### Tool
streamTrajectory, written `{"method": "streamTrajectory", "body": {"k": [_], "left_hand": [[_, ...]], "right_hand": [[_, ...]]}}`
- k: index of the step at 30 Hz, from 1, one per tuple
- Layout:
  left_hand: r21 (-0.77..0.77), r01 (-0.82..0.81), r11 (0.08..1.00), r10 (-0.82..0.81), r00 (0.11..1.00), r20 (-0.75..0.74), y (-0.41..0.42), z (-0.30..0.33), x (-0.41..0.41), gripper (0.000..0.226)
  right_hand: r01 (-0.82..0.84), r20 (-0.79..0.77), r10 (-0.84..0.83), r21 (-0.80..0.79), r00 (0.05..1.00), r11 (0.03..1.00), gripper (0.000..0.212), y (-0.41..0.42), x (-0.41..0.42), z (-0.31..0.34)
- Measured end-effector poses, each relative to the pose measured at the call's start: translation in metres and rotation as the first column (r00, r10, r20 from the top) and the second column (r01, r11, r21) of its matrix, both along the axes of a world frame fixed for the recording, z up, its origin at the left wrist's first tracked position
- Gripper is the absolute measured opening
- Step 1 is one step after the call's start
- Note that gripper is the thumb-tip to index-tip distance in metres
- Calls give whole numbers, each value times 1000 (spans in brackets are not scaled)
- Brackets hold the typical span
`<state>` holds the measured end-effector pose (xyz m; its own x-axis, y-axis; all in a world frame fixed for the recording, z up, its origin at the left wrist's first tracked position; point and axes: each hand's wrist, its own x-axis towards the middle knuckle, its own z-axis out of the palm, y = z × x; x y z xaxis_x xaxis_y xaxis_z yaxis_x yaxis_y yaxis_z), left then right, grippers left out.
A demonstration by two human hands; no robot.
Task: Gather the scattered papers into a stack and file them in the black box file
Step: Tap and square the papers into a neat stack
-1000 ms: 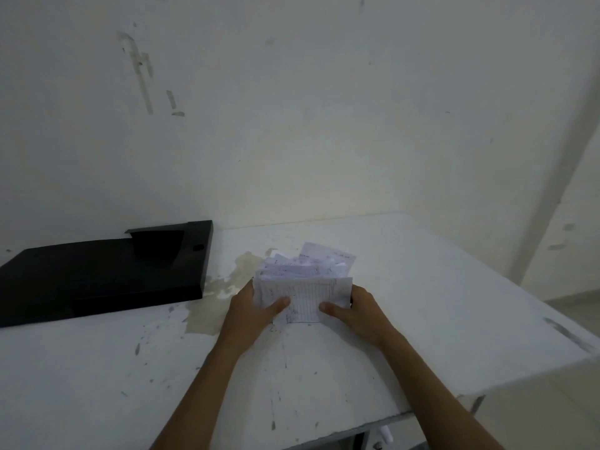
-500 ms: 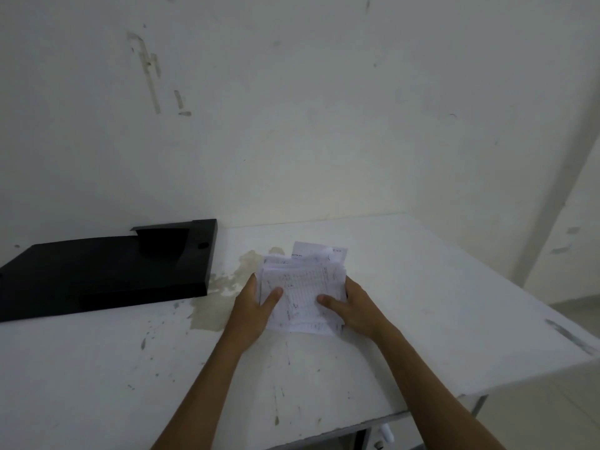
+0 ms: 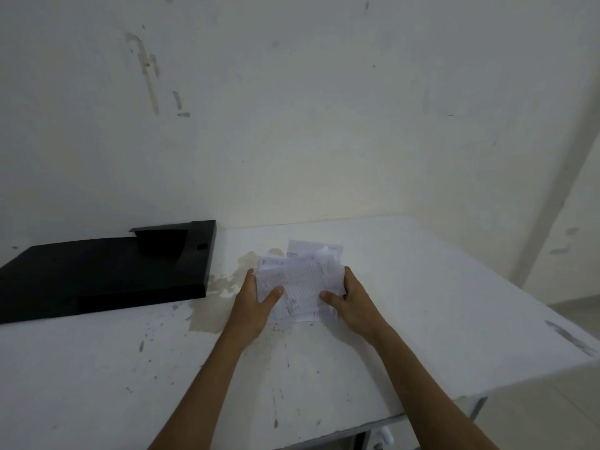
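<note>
Papers (image 3: 300,280) gripped at both sides, mid-tabletop (image 3: 422,303).
Left hand (image 3: 251,303) and right hand (image 3: 352,303) pinch the uneven stack, thumbs on top, likely to square it; box file (image 3: 107,271) lies left.

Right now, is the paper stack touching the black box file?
Apart. The head view shows bare, stained table between the paper stack and the black box file, which lies to its left.

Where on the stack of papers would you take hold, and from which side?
Take the stack of papers by its two side edges, a hand from each side, thumbs on top. The sheets lie uneven and fanned, so a two-sided hold, as the left hand and right hand have it, likely squares them.
</note>
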<state>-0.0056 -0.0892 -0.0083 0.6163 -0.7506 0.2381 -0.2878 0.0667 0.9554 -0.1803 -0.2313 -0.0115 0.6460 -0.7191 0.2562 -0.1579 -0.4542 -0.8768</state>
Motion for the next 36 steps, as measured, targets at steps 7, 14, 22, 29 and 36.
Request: {"method": "streamTrajectory", "body": {"k": [7, 14, 22, 29, 36], "left_hand": [[-93, -74, 993, 80, 995, 59, -7, 26, -2, 32], [-43, -46, 998, 46, 999, 4, 4, -2, -6, 43], [-24, -94, 995, 93, 996, -6, 8, -2, -6, 65], [-85, -76, 994, 77, 997, 7, 9, 8, 4, 61], [-14, -62, 998, 63, 996, 57, 9, -1, 11, 45]], "right_hand": [[52, 136, -44, -60, 990, 997, 29, 3, 6, 23], [-2, -11, 2, 25, 1000, 1000, 54, 6, 0, 0], [74, -364, -131, -166, 922, 983, 43, 8, 10, -5], [51, -126, -90, -286, 988, 957, 60, 5, 14, 2], [-9, 27, 11, -78, 1000, 997, 80, 5, 17, 3]]}}
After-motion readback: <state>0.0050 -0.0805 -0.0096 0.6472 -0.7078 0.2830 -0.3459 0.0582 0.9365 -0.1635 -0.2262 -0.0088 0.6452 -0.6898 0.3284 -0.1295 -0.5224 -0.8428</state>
